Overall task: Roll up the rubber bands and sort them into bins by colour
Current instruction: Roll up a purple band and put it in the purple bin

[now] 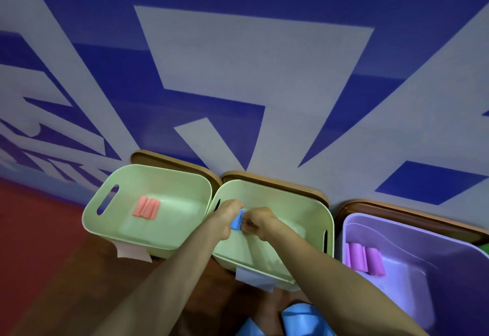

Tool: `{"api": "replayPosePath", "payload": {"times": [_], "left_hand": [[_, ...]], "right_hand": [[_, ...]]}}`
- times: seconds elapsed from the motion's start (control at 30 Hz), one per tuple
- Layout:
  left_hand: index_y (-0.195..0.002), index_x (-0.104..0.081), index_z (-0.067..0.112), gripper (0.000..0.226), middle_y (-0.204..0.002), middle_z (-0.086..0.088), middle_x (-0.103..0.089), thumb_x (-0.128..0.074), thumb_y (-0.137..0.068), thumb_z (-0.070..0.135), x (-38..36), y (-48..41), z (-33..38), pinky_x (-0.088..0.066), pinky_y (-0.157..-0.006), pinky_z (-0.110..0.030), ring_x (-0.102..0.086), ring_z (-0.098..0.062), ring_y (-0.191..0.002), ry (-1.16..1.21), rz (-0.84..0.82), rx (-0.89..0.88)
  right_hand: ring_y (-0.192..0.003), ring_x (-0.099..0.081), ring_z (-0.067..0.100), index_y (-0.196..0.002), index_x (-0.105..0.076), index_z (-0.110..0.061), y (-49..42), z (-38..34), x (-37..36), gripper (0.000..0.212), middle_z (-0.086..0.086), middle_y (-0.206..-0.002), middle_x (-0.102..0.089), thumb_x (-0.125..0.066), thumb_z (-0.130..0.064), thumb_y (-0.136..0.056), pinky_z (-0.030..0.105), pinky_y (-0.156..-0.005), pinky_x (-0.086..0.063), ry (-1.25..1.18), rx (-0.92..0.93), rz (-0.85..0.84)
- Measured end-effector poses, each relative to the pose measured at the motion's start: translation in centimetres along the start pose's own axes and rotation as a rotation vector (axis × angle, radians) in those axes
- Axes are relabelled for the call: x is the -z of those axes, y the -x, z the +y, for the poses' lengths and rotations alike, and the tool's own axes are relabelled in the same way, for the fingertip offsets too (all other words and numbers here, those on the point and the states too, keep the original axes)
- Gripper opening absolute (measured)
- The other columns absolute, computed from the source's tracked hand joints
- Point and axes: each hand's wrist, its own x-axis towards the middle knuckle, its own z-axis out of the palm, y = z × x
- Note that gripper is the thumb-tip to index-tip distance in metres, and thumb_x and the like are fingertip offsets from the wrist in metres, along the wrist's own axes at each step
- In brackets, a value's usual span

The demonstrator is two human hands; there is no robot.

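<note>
Blue rolled band [236,221] pinched between both hands, left hand [229,212], right hand [260,220]

Three bins in a row; blue band roll held over the middle one.

Left green bin [105,219] at 9 o'clock of the middle bin: two pink band rolls [146,208] lie side by side on its floor, touching, near the slotted handle wall. Middle green bin [304,203]: a blue band roll [236,222] is pinched above its interior, left hand [227,215] on the roll's 9 o'clock side, right hand [258,220] on its 3 o'clock side; roll partly hidden by the fingers. Purple bin [423,235] at 3 o'clock: purple band rolls [363,257], at least two, lie touching against its near-left wall. More loose blue band material [301,319] sits at 6 o'clock, frame bottom.
</note>
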Motion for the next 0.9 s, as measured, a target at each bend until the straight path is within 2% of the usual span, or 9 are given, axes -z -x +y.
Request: {"api": "replayPosePath", "payload": {"times": [0.1,0.23,0.4,0.47,0.53,0.6,0.67,0.77,0.9], "left_hand": [[-0.080,-0.046,0.010,0.021,-0.079,-0.003,-0.046,-0.037,-0.098,0.013,0.1,0.3,-0.2,-0.026,-0.051,-0.027,-0.044,-0.014,-0.067,0.003,0.015,-0.001],[-0.081,-0.045,0.012,0.018,-0.087,-0.003,-0.043,-0.041,-0.098,0.019,0.4,0.3,-0.2,-0.029,-0.057,-0.030,-0.044,-0.019,-0.080,0.008,0.024,0.018],[-0.080,-0.043,0.014,0.020,-0.078,0.000,-0.038,-0.043,-0.099,0.019,0.6,1.3,0.0,-0.029,-0.056,-0.029,-0.034,-0.012,-0.064,0.035,0.034,0.009],[-0.097,-0.047,0.011,0.010,-0.083,-0.001,-0.041,-0.044,-0.099,0.020,0.4,2.3,0.1,-0.033,-0.074,-0.030,-0.037,-0.014,-0.068,0.045,0.014,-0.003],[-0.121,-0.047,0.011,0.024,-0.104,-0.006,-0.047,-0.044,-0.099,0.020,0.2,3.9,0.4,-0.033,-0.084,-0.033,-0.044,-0.020,-0.088,0.091,0.005,-0.060],[-0.132,-0.046,0.007,0.036,-0.127,-0.011,-0.048,-0.046,-0.099,0.020,0.0,5.9,0.4,-0.038,-0.089,-0.036,-0.046,-0.023,-0.106,0.135,0.004,-0.157],[-0.131,-0.049,0.004,0.035,-0.132,-0.012,-0.050,-0.046,-0.099,0.017,-0.5,8.8,0.1,-0.042,-0.087,-0.035,-0.051,-0.022,-0.110,0.203,-0.023,-0.271],[-0.116,-0.056,0.005,0.022,-0.117,-0.010,-0.059,-0.046,-0.098,0.011,-2.1,14.4,-1.3,-0.049,-0.083,-0.034,-0.059,-0.022,-0.103,0.281,-0.111,-0.444],[-0.096,-0.060,0.011,0.007,-0.098,-0.005,-0.063,-0.053,-0.095,0.010,-5.8,21.1,-4.8,-0.050,-0.080,-0.029,-0.062,-0.020,-0.091,0.230,-0.232,-0.582]], "right_hand": [[-0.063,-0.060,0.021,-0.076,-0.056,0.001,0.4,0.1,0.7,0.022,0.012,-0.074,-0.058,-0.041,0.009,-0.091,0.035,-0.090,-0.054,-0.053,-0.018,-0.077],[-0.062,-0.052,0.020,-0.080,-0.054,0.000,0.7,0.1,1.7,0.016,0.011,-0.079,-0.052,-0.044,0.006,-0.092,0.027,-0.069,-0.051,-0.039,-0.011,-0.090],[-0.065,-0.054,0.021,-0.096,-0.057,-0.001,3.2,-1.4,3.9,0.009,0.010,-0.087,-0.055,-0.048,-0.003,-0.093,0.028,-0.065,-0.050,-0.008,0.070,-0.075],[-0.068,-0.055,0.018,-0.093,-0.058,-0.006,5.4,-2.2,5.3,0.010,0.007,-0.089,-0.056,-0.048,-0.005,-0.095,0.026,-0.064,-0.049,-0.029,0.138,-0.072],[-0.070,-0.057,0.016,-0.086,-0.058,-0.012,8.1,-2.8,7.0,0.014,0.002,-0.087,-0.058,-0.049,-0.007,-0.096,0.024,-0.065,-0.048,-0.083,0.231,-0.072],[-0.074,-0.060,0.016,-0.086,-0.060,-0.015,11.3,-2.8,8.9,0.014,0.003,-0.090,-0.061,-0.051,-0.007,-0.095,0.024,-0.067,-0.049,-0.140,0.332,-0.060],[-0.075,-0.063,0.017,-0.089,-0.061,-0.014,14.9,-2.1,10.9,0.012,0.005,-0.094,-0.063,-0.054,-0.007,-0.094,0.024,-0.068,-0.050,-0.178,0.427,-0.042],[-0.076,-0.063,0.018,-0.093,-0.062,-0.011,20.9,-0.3,14.0,0.008,0.010,-0.095,-0.064,-0.056,-0.006,-0.094,0.024,-0.070,-0.052,-0.251,0.580,0.012],[-0.074,-0.064,0.018,-0.086,-0.062,-0.011,27.5,3.7,18.3,0.012,0.009,-0.085,-0.065,-0.055,-0.005,-0.094,0.021,-0.067,-0.052,-0.315,0.727,0.117]]}}
